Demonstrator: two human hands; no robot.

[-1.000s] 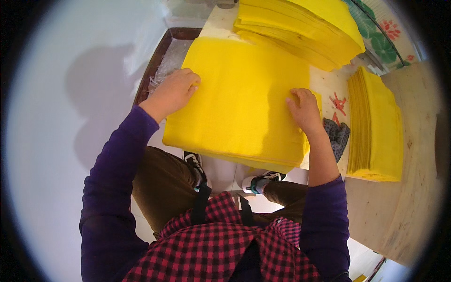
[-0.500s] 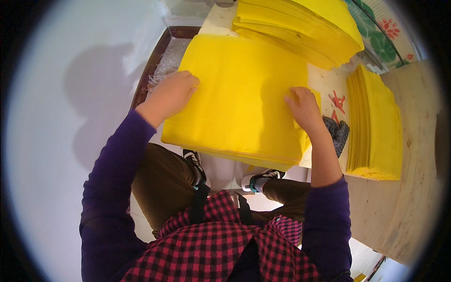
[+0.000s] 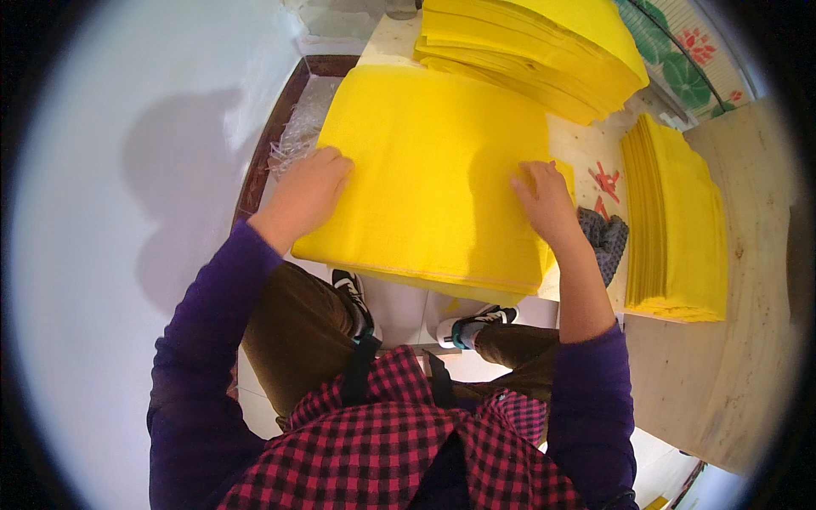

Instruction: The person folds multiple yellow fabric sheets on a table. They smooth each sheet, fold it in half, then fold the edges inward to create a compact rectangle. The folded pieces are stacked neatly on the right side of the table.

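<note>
Pale wooden table next to a plain white wall, tiled floor underneath. In front of the person there's a broad, flat, squarish pile of matte yellow fabric, its near edge jutting over the floor and 2 more yellow stacks around it. Left hand sits at its left edge, fingers half curled; can't tell if it's gripping. Right hand rests by the right side, thumb apart, nothing pinched. Lower layers are mostly hidden.

Bright, soft shadow on pale wall, dark curved edges
</note>
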